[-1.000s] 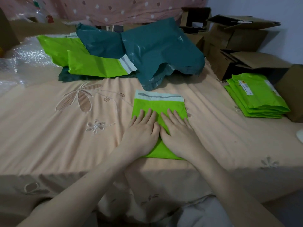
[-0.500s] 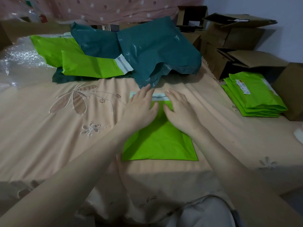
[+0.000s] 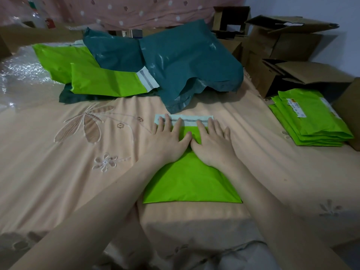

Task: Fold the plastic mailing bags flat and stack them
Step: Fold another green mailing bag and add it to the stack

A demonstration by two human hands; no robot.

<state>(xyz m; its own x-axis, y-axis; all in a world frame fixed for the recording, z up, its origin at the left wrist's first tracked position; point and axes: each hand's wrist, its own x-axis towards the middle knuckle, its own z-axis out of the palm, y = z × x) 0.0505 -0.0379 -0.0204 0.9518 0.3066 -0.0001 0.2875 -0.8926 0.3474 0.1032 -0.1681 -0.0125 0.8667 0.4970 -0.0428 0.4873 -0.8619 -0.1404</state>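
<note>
- We see a bright green mailing bag lying flat on the peach bedspread, its near edge close to the bed's front edge and its white sealing strip at the far end.
- Our left hand lies palm down on the far half of that bag, fingers straight and spread, the fingertips reaching onto the white strip.
- Our right hand lies flat just beside it, fingers straight and a little spread, thumbs nearly touching over the green plastic; neither hand grips anything.
- Just beyond the bag's strip sits a puffy dark teal bag, with another teal bag to its left.
- Left of those, beyond the flat bag, two more green bags lie overlapping on a dark teal one.
- To the right of the flat bag, well apart, a stack of folded green bags rests on the bedspread.
- Behind that stack stand open cardboard boxes.
- Far left of the flat bag, bubble wrap covers the corner of the bed.
</note>
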